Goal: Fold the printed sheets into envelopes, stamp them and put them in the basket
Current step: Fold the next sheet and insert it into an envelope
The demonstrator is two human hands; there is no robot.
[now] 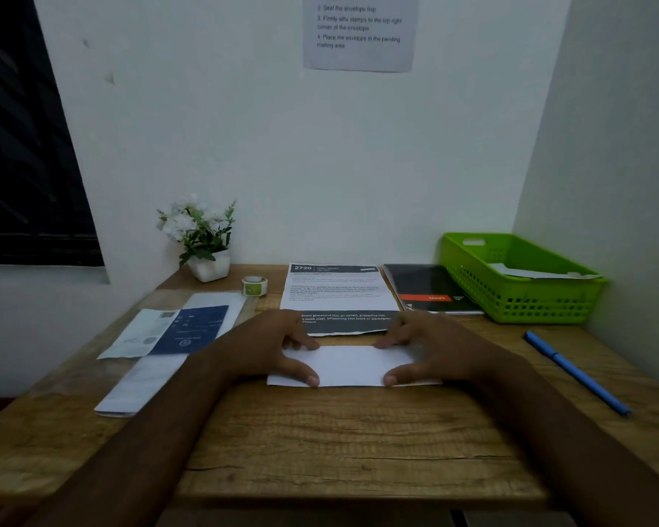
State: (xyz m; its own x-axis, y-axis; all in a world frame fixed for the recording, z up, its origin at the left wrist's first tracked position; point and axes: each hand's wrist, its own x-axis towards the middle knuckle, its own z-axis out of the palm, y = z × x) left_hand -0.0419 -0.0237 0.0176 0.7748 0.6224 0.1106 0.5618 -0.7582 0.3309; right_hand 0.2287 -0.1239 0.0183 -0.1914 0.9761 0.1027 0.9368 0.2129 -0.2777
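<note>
Pressing on a folded white sheet (352, 365) at the middle of the wooden desk (339, 443), both hands are working its two ends. The left hand (274, 346) is covering the sheet's left end, fingertips on the far edge and thumb on the near edge. The right hand (432, 346) is mirroring this on the right end. Neither hand is clenching or grasping; the fingers are lying loosely spread and bearing down flat.

A printed sheet (339, 289) is lying just behind the folded one, touching a black notebook (428, 285) on its right. A green basket (529, 304) is standing at the far right corner and is holding white paper (525, 271). A sticker roll (254, 286) is sitting left of the printed sheet, near a potted plant (204, 237). More papers (176, 336) are lying at the left, and a blue pen (577, 372) is lying at the right, well apart from the hands.
</note>
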